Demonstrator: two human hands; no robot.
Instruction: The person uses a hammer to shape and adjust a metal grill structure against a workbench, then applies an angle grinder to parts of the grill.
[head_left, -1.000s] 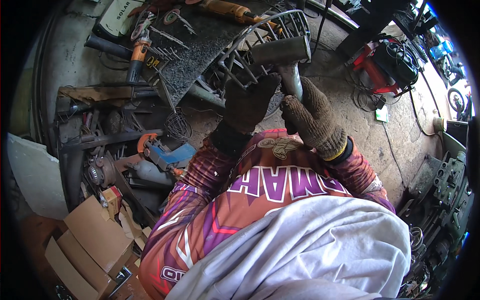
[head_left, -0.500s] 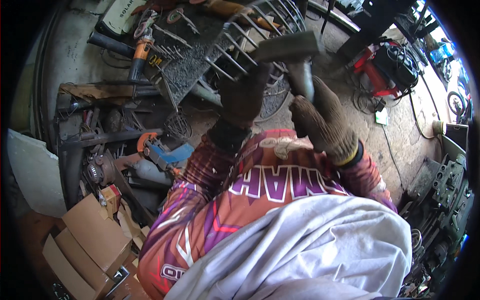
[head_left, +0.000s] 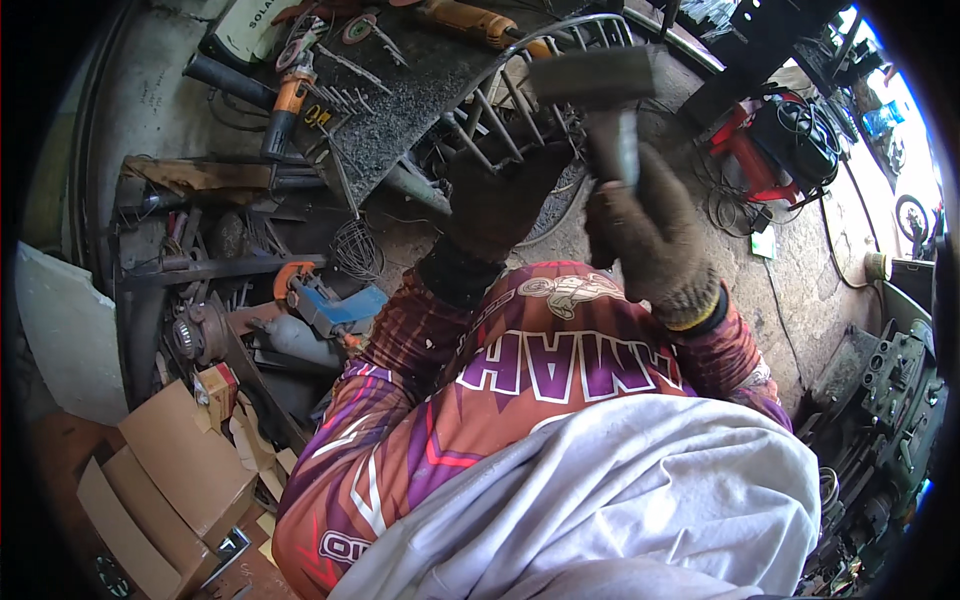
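Now held higher and farther right than a second ago, a dull, blocky metal hammer, gripped by curled fingers of the knit-gloved right hand, before a curved, barred metal rack, dark-gloved left hand near its bars, finger state too shadowed to tell.

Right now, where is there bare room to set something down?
Likeliest on the floor between your right hand, the red machine and the grey-green machine at lower right, though a thin cord crosses it. Crowded: the workbench, with an angle grinder and grit, and the rack at left, piled with metal parts.
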